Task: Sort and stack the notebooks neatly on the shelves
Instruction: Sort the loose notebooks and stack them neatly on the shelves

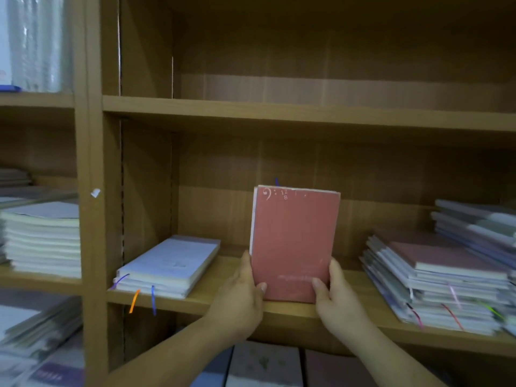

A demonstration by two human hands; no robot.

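A pink notebook (294,241) with a bass clef mark stands upright on the middle shelf (223,301), its lower edge resting near the front. My left hand (241,297) grips its lower left edge and my right hand (336,297) grips its lower right edge. A blue ribbon tip shows above its top edge. To the left lies a short stack of pale blue notebooks (170,265) with orange and blue ribbons hanging off the shelf. To the right sits a taller, untidy pile of notebooks (435,283) topped by a pink one.
The shelf above (279,110) holds nothing visible. The left bay carries a stack of cream-edged notebooks (42,238) and more below (36,342). Further notebooks (265,364) lie on the shelf beneath my arms. A wooden upright (92,191) divides the bays.
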